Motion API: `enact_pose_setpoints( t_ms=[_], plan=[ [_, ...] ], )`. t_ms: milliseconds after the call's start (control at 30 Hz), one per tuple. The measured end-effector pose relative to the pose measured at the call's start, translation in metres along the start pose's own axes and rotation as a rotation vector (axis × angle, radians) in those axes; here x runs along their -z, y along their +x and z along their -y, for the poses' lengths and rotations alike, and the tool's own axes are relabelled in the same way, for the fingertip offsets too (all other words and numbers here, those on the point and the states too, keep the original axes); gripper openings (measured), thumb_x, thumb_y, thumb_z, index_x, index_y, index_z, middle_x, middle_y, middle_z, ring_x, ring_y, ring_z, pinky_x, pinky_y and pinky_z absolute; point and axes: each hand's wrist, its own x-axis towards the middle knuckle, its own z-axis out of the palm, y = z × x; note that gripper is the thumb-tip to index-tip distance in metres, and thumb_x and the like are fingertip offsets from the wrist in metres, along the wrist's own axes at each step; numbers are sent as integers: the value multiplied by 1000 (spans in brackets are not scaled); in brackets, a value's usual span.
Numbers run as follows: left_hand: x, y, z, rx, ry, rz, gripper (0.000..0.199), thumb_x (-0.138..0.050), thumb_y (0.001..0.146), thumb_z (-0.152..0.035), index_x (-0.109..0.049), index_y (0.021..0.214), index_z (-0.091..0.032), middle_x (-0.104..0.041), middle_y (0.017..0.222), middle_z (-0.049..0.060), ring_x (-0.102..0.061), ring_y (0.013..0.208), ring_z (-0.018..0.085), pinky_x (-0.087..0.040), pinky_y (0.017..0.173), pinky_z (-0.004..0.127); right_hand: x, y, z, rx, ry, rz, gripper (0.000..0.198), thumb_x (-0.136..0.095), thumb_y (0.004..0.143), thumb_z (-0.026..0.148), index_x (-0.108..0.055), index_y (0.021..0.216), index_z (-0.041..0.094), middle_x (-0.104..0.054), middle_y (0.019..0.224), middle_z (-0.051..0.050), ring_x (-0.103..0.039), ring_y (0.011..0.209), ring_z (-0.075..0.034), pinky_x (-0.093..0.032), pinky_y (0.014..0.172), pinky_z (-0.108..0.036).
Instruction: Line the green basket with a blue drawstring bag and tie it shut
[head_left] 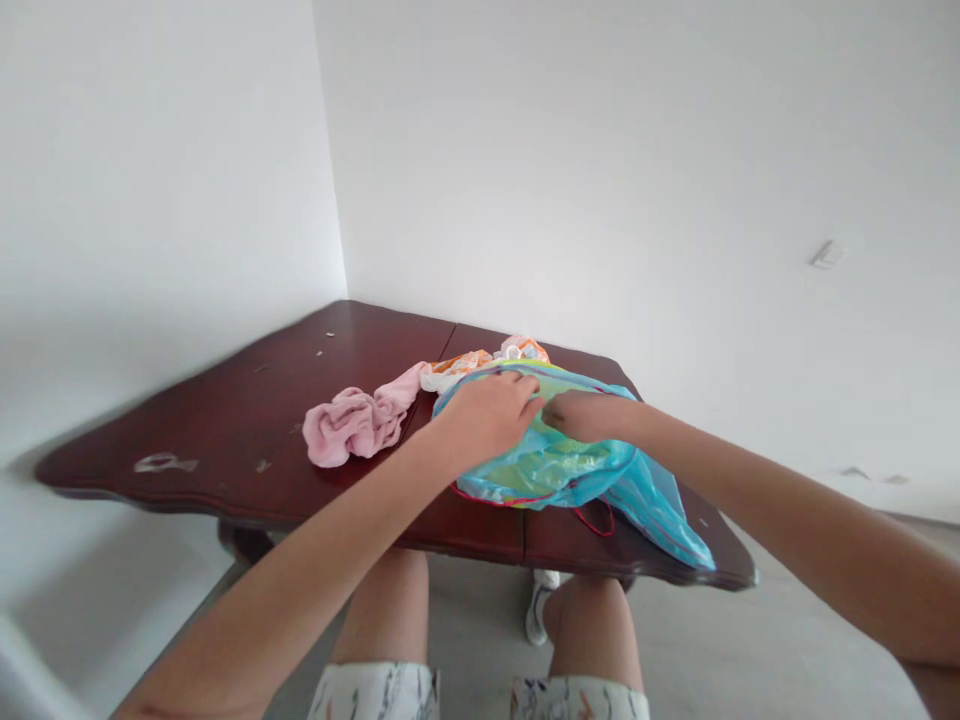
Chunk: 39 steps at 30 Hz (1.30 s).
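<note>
A translucent blue drawstring bag (585, 480) with a yellow-green inner part and red cord lies on the dark red table. Over its left side rests my left hand (495, 408), open, with its fingers extended and apart on the bag. Facing it from the right, my right hand (585, 414) is at the bag's middle with its fingers curled in. What those fingers grip, if anything, is hidden. A crumpled pink cloth (352, 425) lies left of the bag. Orange-and-white crumpled plastic (461, 365) sits just behind it.
The dark wooden table (247, 400) has wavy edges and a seam, with small scraps on its left part. White walls meet behind it. A switch plate (829, 254) is on the right wall. My knees are below the front edge.
</note>
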Motion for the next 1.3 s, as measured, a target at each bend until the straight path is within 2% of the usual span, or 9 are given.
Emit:
enact_pose_setpoints(
  t_ms=[133, 300, 467, 733, 900, 1000, 1067, 1200, 1300],
  plan=[
    [-5, 44, 41, -54, 35, 86, 34, -54, 119, -29, -80, 140, -21, -84, 143, 14, -77, 137, 35, -55, 123, 46, 26, -25, -18, 21, -84, 53, 30, -68, 113, 23, -85, 88, 24, -83, 90, -7, -74, 85, -24, -54, 89, -36],
    [-14, 90, 78, 23, -15, 198, 34, -72, 109, -31, -82, 139, -20, -84, 145, 13, -77, 135, 32, -55, 122, 39, 23, -42, -47, -28, -16, -223, 29, -60, 117, 27, -89, 119, 26, -89, 125, -9, -80, 116, -30, -55, 105, -37],
    [-28, 109, 80, 32, -64, 177, 43, -73, 108, -28, -74, 149, -16, -79, 157, 15, -75, 141, 29, -54, 122, 34, -4, -31, -71, -197, 231, -366, 28, -66, 110, 17, -81, 133, 23, -86, 138, -10, -77, 130, -28, -54, 116, -36],
    [-50, 114, 73, 120, -189, 178, 60, -83, 100, -29, -68, 156, -16, -76, 162, 20, -74, 145, 36, -55, 123, 40, -33, 1, -74, -350, 416, -447, 28, -68, 107, 19, -72, 134, 20, -79, 149, -14, -73, 140, -26, -53, 120, -36],
    [-53, 113, 84, 263, -342, 162, 38, -78, 103, -45, -86, 120, -12, -91, 117, 15, -84, 108, 34, -63, 91, 35, -43, 3, -83, -442, 567, -453, 29, -69, 105, 30, -71, 132, 19, -83, 136, -15, -80, 122, -27, -63, 102, -35],
    [-54, 112, 88, 322, -431, 126, 48, -77, 103, -59, -87, 97, -12, -86, 86, 13, -80, 88, 31, -61, 77, 34, -46, 1, -88, -451, 644, -425, 18, -66, 103, 36, -74, 111, 22, -85, 109, -9, -82, 104, -27, -65, 86, -34],
    [-53, 110, 88, 346, -460, 72, 54, -78, 102, -64, -85, 91, -12, -84, 82, 14, -79, 88, 32, -60, 78, 35, -45, -2, -88, -440, 667, -424, 19, -64, 102, 39, -75, 103, 24, -84, 98, -7, -82, 97, -28, -67, 83, -36],
    [-41, 86, 81, 339, -475, -83, 55, -70, 105, -67, -85, 117, -15, -88, 120, 18, -80, 116, 35, -63, 99, 41, -35, -29, -74, -375, 634, -545, 32, -59, 106, 42, -75, 128, 25, -83, 136, -15, -79, 131, -33, -65, 113, -50],
    [-23, 47, 69, -21, -422, -61, 54, -65, 113, -64, -80, 145, -22, -80, 152, 16, -71, 144, 35, -51, 128, 48, -28, -69, -53, -50, 474, -579, 38, -63, 112, 46, -76, 143, 29, -71, 167, -13, -64, 160, -34, -48, 137, -57]
  ],
)
